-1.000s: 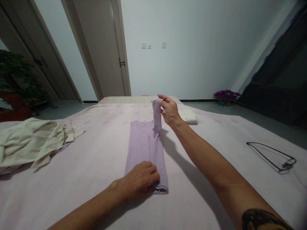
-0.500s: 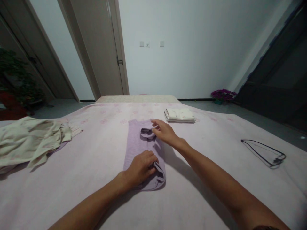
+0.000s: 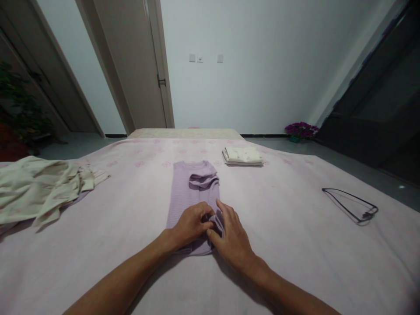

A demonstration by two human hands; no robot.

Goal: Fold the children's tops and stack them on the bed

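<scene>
Folded lilac knit top [image 3: 179,192] on a surface spread with a pale pink floral cloth [image 3: 288,258]. The top lies lengthwise near the middle of the surface, its neckline facing the far edge and its lower end towards the wearer of the camera. A loose fold of the same fabric lies across its upper right part, just below the neckline.

The left hand [image 3: 193,223] rests over the lower end of the top, thumb and fingers pinching a raised fold of the fabric. The right hand [image 3: 231,236] stands opposite, at the right side of the top; its thumb and forefinger are spread, with the raised fold between them. Whether they press on the fabric cannot be told.

Right of the neckline, near the far edge, lies a neatly folded cream garment [image 3: 243,156]. A crumpled heap of cream clothing [image 3: 36,188] occupies the left edge, with purple fabric showing beneath it. A black clothes hanger [image 3: 367,215] lies towards the right edge, well apart from the top. Beyond the surface: a closed door [image 3: 131,65], pale wall plates [image 3: 220,58] and purple flowers [image 3: 301,129].
</scene>
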